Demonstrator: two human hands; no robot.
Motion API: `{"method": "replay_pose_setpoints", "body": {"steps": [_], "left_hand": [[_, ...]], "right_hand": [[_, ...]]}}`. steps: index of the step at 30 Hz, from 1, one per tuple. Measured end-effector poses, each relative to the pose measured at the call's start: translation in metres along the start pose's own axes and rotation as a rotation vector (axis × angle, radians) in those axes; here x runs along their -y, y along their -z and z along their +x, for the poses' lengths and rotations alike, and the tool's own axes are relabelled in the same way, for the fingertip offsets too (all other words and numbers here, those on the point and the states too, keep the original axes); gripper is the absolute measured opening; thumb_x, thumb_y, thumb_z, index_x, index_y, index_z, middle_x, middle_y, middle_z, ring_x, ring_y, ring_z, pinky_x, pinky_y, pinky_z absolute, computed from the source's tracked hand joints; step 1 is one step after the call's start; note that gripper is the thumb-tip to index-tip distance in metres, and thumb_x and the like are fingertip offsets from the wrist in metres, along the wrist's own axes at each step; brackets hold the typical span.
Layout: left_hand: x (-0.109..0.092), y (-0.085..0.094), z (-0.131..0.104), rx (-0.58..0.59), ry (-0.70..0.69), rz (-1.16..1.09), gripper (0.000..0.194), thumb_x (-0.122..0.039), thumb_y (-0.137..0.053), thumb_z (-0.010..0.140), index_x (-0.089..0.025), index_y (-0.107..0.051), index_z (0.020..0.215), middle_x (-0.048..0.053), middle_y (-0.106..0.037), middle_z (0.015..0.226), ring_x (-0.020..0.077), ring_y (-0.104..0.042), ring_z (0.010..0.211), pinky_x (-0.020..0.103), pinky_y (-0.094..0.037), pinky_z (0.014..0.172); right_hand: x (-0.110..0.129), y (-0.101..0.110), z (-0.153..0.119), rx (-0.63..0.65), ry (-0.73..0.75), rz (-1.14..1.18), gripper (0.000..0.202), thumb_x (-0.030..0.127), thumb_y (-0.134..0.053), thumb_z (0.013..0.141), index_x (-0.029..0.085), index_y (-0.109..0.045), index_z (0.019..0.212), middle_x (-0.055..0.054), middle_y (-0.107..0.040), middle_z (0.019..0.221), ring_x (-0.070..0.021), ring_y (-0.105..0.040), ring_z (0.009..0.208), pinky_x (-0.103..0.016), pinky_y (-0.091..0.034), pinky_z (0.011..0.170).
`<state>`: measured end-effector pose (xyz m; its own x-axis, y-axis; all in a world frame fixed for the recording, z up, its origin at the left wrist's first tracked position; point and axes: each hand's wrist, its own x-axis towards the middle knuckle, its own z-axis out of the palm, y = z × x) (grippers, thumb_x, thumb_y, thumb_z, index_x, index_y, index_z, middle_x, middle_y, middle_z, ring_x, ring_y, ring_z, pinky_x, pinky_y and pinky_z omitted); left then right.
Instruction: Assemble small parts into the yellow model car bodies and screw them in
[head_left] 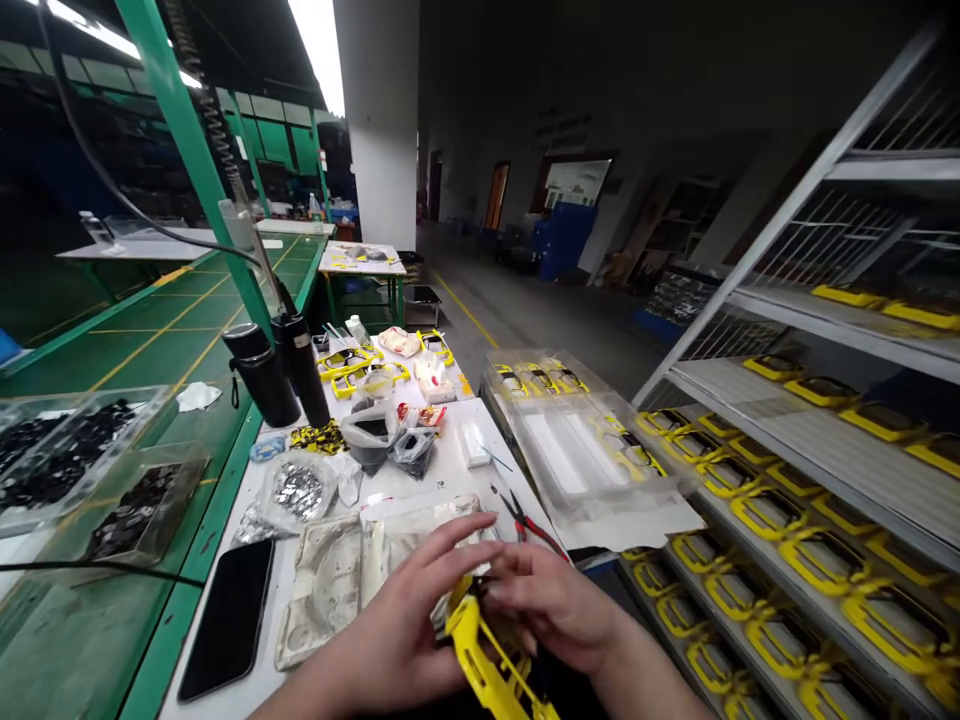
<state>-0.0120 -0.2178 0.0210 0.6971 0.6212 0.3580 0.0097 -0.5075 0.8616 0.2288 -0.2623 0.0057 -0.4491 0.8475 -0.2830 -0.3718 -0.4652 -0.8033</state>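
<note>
A yellow plastic frame [480,655] is held low in front of me, tilted, near the table's front edge. My left hand [409,610] is wrapped round its left side, fingers reaching over the top. The fingers of my right hand [551,600] are pinched at its upper end, over a small dark part that is mostly hidden. Behind my hands lies a worn whitish mould block [326,590], with a second one [382,545] beside it. Red-handled pliers [525,522] rest just beyond my right hand.
A black phone [229,620] lies left. Bags of silver pieces [300,487] and dark parts [371,430], plus two black bottles [262,375], stand behind. A clear-covered tray [577,450] is on the right, beside a rack [795,400] of yellow frames. A green conveyor [184,320] runs along the left.
</note>
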Motion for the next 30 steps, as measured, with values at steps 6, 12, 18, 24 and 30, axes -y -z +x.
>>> {"method": "replay_pose_setpoints", "body": {"steps": [6, 12, 18, 24, 30], "left_hand": [[0.002, -0.003, -0.012, -0.098, 0.140, -0.646, 0.019, -0.039, -0.079, 0.103, -0.022, -0.087, 0.108, 0.017, -0.081, 0.136, 0.0390, -0.066, 0.146, 0.055, -0.045, 0.129], [0.011, -0.011, -0.032, -0.523, 0.588, -1.250, 0.029, -0.030, -0.087, 0.091, -0.019, -0.081, 0.118, 0.018, -0.078, 0.142, 0.0404, -0.074, 0.134, 0.050, -0.066, 0.103], [0.019, -0.018, -0.045, -0.435, 0.643, -1.414, 0.029, -0.031, -0.089, 0.088, -0.015, -0.083, 0.112, 0.021, -0.070, 0.155, 0.0387, -0.079, 0.117, 0.039, -0.072, 0.070], [0.030, -0.040, -0.050, -0.393, 0.610, -1.442, 0.059, -0.053, -0.091, 0.091, -0.012, -0.081, 0.132, 0.022, -0.078, 0.135, 0.0301, -0.079, 0.108, 0.034, -0.067, 0.081], [0.030, -0.042, -0.046, -0.498, 0.593, -1.473, 0.064, -0.058, -0.091, 0.091, -0.022, -0.071, 0.141, 0.016, -0.079, 0.132, 0.0276, -0.079, 0.105, 0.034, -0.062, 0.081]], "right_hand": [[-0.032, -0.018, 0.030, -0.006, -0.195, 0.139, 0.061, 0.056, -0.099, 0.082, 0.016, -0.074, 0.122, -0.001, -0.072, 0.083, -0.0079, -0.056, 0.050, -0.015, -0.029, 0.038], [-0.007, 0.025, 0.030, -0.440, 0.105, -0.523, 0.060, 0.076, -0.086, 0.088, 0.018, -0.071, 0.091, -0.007, -0.074, 0.086, -0.0194, -0.066, 0.070, -0.026, -0.050, 0.055], [0.010, 0.104, 0.055, -0.939, 0.323, -0.716, 0.060, 0.073, -0.081, 0.080, 0.023, -0.065, 0.109, 0.000, -0.065, 0.080, -0.0208, -0.060, 0.070, -0.032, -0.047, 0.066], [0.010, 0.128, 0.095, -0.929, 0.342, -0.828, 0.085, 0.062, -0.081, 0.071, 0.019, -0.070, 0.144, -0.006, -0.080, 0.103, -0.0219, -0.071, 0.074, -0.036, -0.057, 0.074], [0.012, 0.106, 0.108, -0.966, 0.494, -0.916, 0.060, 0.066, -0.071, 0.093, 0.015, -0.087, 0.120, -0.014, -0.084, 0.101, -0.0280, -0.075, 0.087, -0.041, -0.059, 0.087]]}}
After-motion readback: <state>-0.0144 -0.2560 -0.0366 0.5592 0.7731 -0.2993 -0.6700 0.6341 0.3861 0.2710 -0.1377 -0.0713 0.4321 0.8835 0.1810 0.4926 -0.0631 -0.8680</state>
